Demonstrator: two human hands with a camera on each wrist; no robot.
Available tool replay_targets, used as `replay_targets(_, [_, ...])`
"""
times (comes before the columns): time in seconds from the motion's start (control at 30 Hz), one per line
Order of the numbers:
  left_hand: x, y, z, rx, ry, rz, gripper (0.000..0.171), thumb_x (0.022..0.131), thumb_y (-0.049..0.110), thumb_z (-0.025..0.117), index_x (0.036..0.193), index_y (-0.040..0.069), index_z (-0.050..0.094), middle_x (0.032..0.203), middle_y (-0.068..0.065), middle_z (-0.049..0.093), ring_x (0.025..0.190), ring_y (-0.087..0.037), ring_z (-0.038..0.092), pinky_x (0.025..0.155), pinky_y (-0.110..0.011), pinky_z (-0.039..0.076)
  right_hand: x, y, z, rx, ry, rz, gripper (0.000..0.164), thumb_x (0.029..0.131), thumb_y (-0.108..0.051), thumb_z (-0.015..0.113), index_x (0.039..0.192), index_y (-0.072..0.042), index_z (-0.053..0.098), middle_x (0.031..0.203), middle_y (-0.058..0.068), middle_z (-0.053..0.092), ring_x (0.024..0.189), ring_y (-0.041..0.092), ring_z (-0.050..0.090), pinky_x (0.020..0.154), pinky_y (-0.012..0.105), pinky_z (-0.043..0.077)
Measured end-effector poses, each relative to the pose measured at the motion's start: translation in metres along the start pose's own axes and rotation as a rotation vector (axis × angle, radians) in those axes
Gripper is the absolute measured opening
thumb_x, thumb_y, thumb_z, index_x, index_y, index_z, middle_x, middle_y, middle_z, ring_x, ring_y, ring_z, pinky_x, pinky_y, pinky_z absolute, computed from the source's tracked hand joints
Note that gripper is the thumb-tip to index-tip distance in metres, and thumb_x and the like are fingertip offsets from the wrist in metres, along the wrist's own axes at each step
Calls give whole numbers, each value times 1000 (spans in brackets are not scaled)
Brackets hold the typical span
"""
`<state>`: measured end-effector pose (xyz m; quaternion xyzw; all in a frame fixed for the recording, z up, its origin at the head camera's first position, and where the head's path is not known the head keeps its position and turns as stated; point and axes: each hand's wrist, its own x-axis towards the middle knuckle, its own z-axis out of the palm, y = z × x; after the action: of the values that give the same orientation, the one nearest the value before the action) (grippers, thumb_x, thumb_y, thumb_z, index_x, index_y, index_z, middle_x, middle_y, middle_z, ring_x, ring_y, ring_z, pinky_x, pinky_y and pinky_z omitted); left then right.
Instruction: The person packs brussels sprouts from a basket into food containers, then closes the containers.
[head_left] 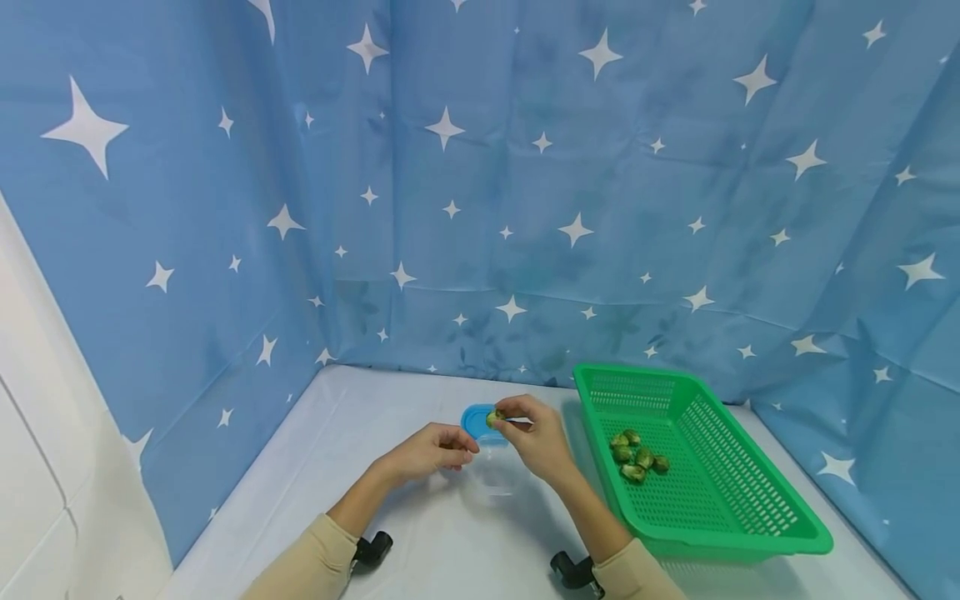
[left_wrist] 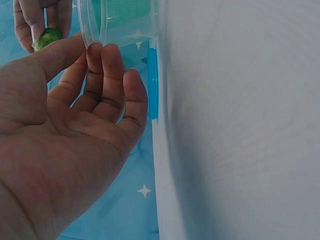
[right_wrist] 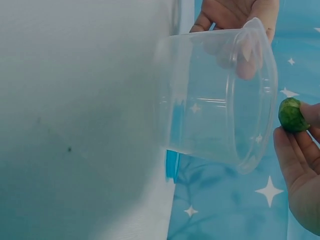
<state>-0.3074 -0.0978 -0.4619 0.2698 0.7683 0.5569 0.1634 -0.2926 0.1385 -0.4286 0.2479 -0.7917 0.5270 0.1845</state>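
Observation:
A clear plastic tub (head_left: 491, 479) stands upright on the white table, its round rim (right_wrist: 270, 95) facing up. My left hand (head_left: 431, 452) is at its left side; in the left wrist view the loosely bent fingertips (left_wrist: 111, 52) touch or nearly touch the wall by the rim. Above the tub, my right hand (head_left: 536, 437) pinches a green Brussels sprout (right_wrist: 291, 115) between thumb and fingers, just clear of the rim. Behind the tub lies a blue lid (head_left: 474, 419), partly hidden by the right hand and the sprout. No sprouts show inside the tub.
To the right sits a large green plastic basket (head_left: 750, 433) with slotted walls. Several more Brussels sprouts (head_left: 643, 457) lie on its floor toward the left side. A blue star-patterned curtain (head_left: 480, 208) hangs behind the white table (head_left: 315, 450).

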Motion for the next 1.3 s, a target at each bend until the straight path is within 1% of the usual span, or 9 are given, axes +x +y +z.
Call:
replay_targets(0.17, [-1, 0, 0, 1, 2, 2, 32, 104, 20, 65, 125, -4, 68, 109, -10, 70, 97, -17, 63, 90, -36, 57, -2, 4, 2, -41, -10, 12, 15, 90, -2, 80, 104, -6, 77, 100, 7, 76, 95, 26, 75, 82, 32, 63])
replay_targets(0.33, [-1, -1, 0, -6, 2, -3, 31, 104, 19, 65, 125, -4, 68, 105, -3, 69, 95, -16, 62, 89, -35, 56, -4, 9, 5, -97, -29, 23, 15, 88, -1, 81, 102, -5, 76, 96, 5, 75, 90, 20, 74, 77, 27, 62])
replay_targets(0.47, [-1, -1, 0, -9, 8, -7, 30, 103, 20, 66, 123, -3, 69, 102, -1, 69, 92, -15, 62, 86, -35, 55, -6, 10, 6, -121, -76, 49, 14, 89, -2, 81, 102, -2, 77, 94, 4, 75, 87, 16, 73, 76, 24, 61])
replay_targets(0.6, [-1, -2, 0, -10, 16, -6, 30, 103, 20, 67, 121, -4, 69, 99, 0, 69, 89, -15, 62, 83, -36, 53, -7, 10, 7, -130, -129, 64, 15, 88, -2, 80, 103, 0, 78, 94, 4, 77, 85, 16, 74, 75, 24, 61])
replay_targets(0.8, [-1, -2, 0, -7, 12, 0, 31, 103, 20, 67, 122, -5, 68, 96, 2, 67, 86, -13, 61, 79, -33, 52, -9, 11, 7, -155, -210, 20, 11, 89, -1, 79, 100, 1, 78, 94, 8, 77, 85, 16, 74, 76, 27, 62])
replay_targets(0.87, [0, -2, 0, -3, 12, 1, 32, 103, 20, 67, 122, -5, 68, 95, 2, 67, 85, -13, 61, 78, -33, 51, -10, 11, 7, -164, -232, 23, 11, 89, -1, 79, 100, 0, 79, 94, 7, 75, 85, 15, 74, 77, 26, 62])
replay_targets(0.97, [0, -1, 0, -1, 14, 0, 30, 103, 20, 68, 121, -4, 69, 95, 3, 66, 85, -13, 61, 77, -32, 51, -10, 10, 7, -185, -248, 18, 9, 89, -1, 80, 98, -2, 79, 93, 6, 73, 85, 14, 73, 77, 25, 62])
replay_targets(1.17, [-1, -2, 1, -7, 24, -5, 20, 102, 19, 68, 115, 5, 73, 95, 1, 68, 85, -15, 62, 77, -33, 51, -12, 10, 9, -254, -281, -3, 10, 89, 0, 79, 98, -4, 80, 94, 5, 75, 86, 15, 74, 76, 25, 61])
replay_targets(1.3, [0, -4, 1, -7, 25, -5, 21, 102, 19, 69, 115, 4, 73, 96, 0, 68, 86, -15, 62, 78, -33, 51, -12, 9, 10, -307, -305, -32, 8, 89, 0, 79, 97, -3, 80, 93, 7, 77, 85, 16, 75, 75, 25, 61])
